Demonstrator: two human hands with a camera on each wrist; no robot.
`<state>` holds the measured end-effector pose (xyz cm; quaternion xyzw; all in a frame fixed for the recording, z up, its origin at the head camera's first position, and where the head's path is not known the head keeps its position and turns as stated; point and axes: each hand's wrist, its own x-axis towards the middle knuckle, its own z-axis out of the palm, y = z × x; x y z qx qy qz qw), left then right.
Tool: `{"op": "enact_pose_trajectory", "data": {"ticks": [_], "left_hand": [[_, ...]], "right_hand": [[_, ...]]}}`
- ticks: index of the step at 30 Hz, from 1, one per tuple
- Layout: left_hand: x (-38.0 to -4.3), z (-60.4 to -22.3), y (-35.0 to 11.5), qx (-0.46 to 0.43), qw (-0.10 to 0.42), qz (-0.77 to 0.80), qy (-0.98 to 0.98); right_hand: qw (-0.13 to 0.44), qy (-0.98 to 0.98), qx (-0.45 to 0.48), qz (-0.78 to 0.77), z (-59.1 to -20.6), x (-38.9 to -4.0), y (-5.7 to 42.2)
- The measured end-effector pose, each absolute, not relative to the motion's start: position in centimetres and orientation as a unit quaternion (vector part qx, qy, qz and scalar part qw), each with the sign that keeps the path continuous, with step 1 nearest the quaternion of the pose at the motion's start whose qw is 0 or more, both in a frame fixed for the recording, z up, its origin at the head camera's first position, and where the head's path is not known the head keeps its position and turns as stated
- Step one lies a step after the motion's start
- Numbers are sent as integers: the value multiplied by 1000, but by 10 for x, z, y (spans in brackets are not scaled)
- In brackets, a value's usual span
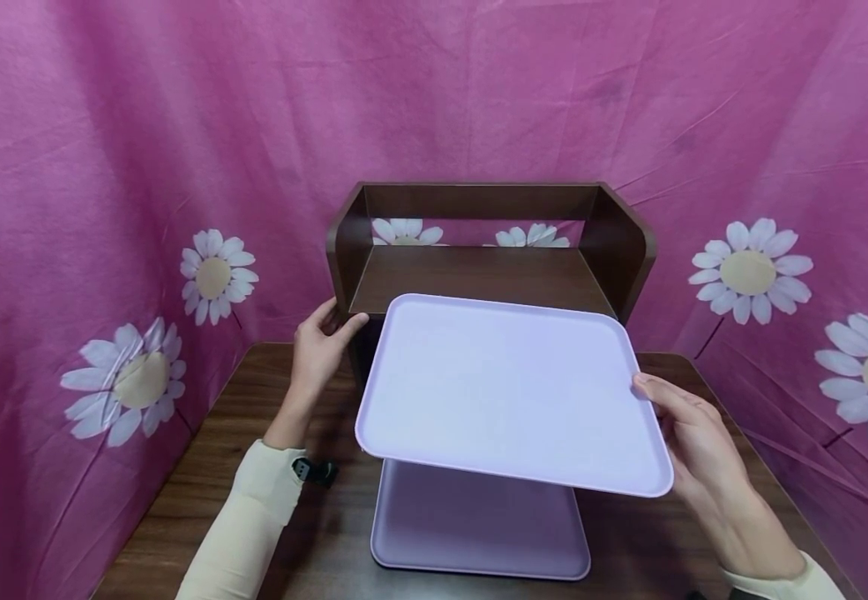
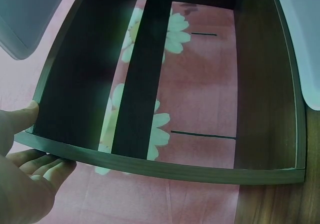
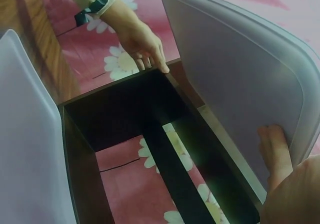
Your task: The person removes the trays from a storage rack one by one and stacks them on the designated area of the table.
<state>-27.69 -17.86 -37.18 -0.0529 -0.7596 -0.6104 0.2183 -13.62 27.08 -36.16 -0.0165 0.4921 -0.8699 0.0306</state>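
My right hand (image 1: 707, 446) grips a light purple tray (image 1: 512, 392) by its right edge, thumb on the top face. In the right wrist view its fingers (image 3: 275, 146) lie against the tray's underside. The tray is raised and tilted in front of a dark brown wooden shelf (image 1: 479, 275). My left hand (image 1: 317, 354) holds the shelf's left side panel, with the thumb at the front edge and the other fingers around the outer face. A second purple tray (image 1: 479, 533) lies flat on the table before the shelf, its back part hidden under the raised tray.
The shelf stands on a brown wood-grain table (image 1: 179, 508). Its lower compartment (image 2: 260, 99) shows in the left wrist view, with a dark crossbar (image 2: 142, 84) at the back. A pink curtain (image 1: 464, 92) with white daisies hangs behind and at both sides.
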Motion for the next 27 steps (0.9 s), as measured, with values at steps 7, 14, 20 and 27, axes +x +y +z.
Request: {"op": "enact_pose_trajectory", "data": {"ticks": [7, 14, 20, 27], "left_hand": [[-276, -372, -177, -57, 215, -621, -752], [-277, -373, -177, -64, 220, -625, -746], [-277, -373, -176, -64, 224, -621, -748], [-277, -374, -176, -61, 223, -618, -751]], "right_hand": [[19, 510, -4, -860, -373, -134, 271], [36, 502, -12, -864, -383, -131, 271], [49, 504, -18, -862, -389, -129, 271], [60, 498, -25, -865, -400, -127, 271]]}}
